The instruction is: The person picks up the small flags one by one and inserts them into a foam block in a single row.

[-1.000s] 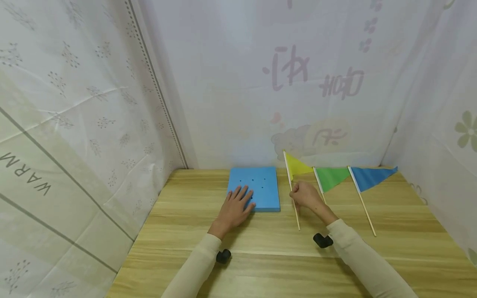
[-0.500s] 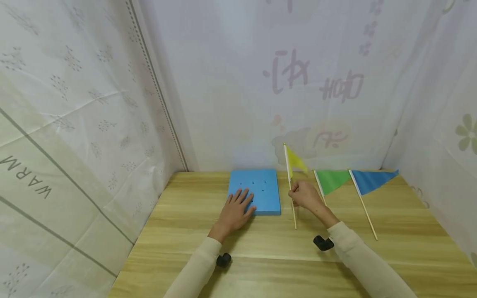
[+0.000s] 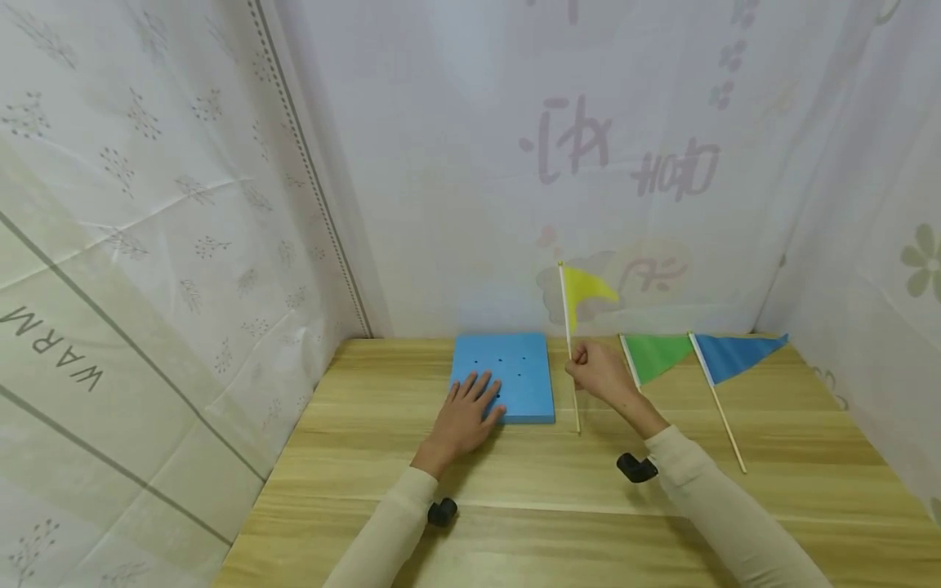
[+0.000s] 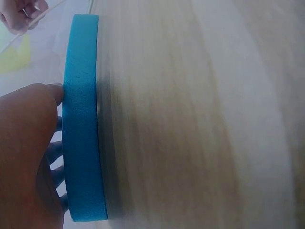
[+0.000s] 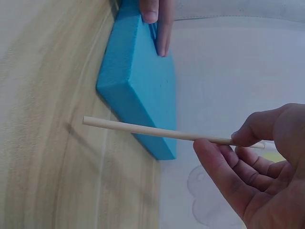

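My left hand (image 3: 463, 418) lies with fingers spread on the front left of a blue foam block (image 3: 532, 392) that has several small dark holes in its top. To the right of the block, my right hand (image 3: 604, 376) pinches the thin wooden stick of a yellow pennant flag (image 3: 582, 286) between thumb and fingers. The flag stands nearly upright, its cloth above the hand. In the right wrist view the stick's bare lower end (image 5: 109, 123) points down, above the table beside the block. The left wrist view shows my thumb at the block's edge (image 4: 82, 119).
A green pennant flag (image 3: 657, 358) lies just right of my right hand, its stick partly hidden by the wrist. Farther right lies a blue pennant flag (image 3: 735, 358) on the wooden table (image 3: 529, 523). Printed curtains (image 3: 456, 204) hang at the back and both sides.
My right hand has lifted the yellow flag and turned it more upright, its lower end shifting slightly left. The left hand has stayed on the foam block.
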{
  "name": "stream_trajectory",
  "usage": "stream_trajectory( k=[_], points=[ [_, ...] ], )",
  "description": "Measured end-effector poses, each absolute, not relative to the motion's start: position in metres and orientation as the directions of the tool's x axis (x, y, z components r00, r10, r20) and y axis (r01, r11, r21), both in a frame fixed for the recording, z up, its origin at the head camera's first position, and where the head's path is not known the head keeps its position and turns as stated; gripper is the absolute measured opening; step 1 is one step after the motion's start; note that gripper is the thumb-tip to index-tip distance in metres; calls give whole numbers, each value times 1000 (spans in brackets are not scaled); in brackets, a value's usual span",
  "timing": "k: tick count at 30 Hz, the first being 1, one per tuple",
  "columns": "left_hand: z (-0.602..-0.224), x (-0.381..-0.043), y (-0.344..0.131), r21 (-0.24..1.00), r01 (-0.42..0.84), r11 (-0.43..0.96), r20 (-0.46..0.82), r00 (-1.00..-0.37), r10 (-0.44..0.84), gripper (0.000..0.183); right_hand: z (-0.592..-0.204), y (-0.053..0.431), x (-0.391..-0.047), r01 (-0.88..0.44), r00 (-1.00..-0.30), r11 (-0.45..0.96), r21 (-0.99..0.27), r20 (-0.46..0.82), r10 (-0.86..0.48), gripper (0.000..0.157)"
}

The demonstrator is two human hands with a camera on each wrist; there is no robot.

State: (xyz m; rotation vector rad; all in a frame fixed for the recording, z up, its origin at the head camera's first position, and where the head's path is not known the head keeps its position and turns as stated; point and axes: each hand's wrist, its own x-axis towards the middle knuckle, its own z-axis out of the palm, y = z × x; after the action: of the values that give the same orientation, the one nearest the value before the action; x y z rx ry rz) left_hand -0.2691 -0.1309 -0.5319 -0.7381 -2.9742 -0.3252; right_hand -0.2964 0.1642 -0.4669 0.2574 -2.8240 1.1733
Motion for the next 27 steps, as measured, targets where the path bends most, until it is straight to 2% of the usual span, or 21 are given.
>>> stream_trajectory(
  k=[17,27],
  points=[
    [-533,-269,-131,194,474,859,111,-881,461,62,-449,153,-306,-248,-967,675,-695,217,-132,8],
    [-534,-270,-131,214,482,850,136,-876,463,61,-435,143,-316,-282,-955,674,-682,266,-131,10]
  ],
)
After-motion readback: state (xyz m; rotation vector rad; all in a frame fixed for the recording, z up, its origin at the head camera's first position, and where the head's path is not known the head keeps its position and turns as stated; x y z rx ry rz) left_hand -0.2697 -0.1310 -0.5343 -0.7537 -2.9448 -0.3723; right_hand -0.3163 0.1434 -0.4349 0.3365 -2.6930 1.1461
